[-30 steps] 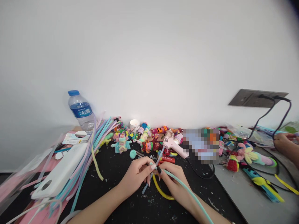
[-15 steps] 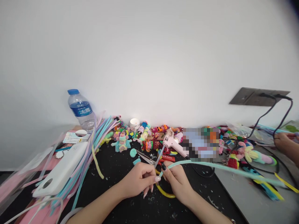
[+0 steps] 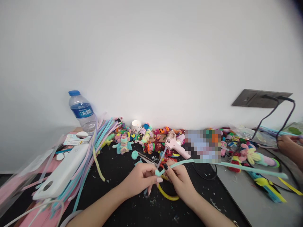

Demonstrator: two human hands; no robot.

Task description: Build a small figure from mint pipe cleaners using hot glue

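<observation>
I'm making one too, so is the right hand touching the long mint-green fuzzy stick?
Touching. The head view shows the right hand with its black-nailed thumb pressed over the mint-green stick, near its bent end.

There are one left hand (image 3: 143, 180) and one right hand (image 3: 180, 179), plus one co-worker's hand (image 3: 288, 143) at the side. I count one mint strip (image 3: 248, 168) in use, one glue gun (image 3: 178, 149), one pair of scissors (image 3: 145, 158), one bottle (image 3: 81, 109), one white cup (image 3: 136, 125) and two black plugs (image 3: 268, 97). The fuzzy figures (image 3: 124, 145) overlap too much for exact counting.
</observation>
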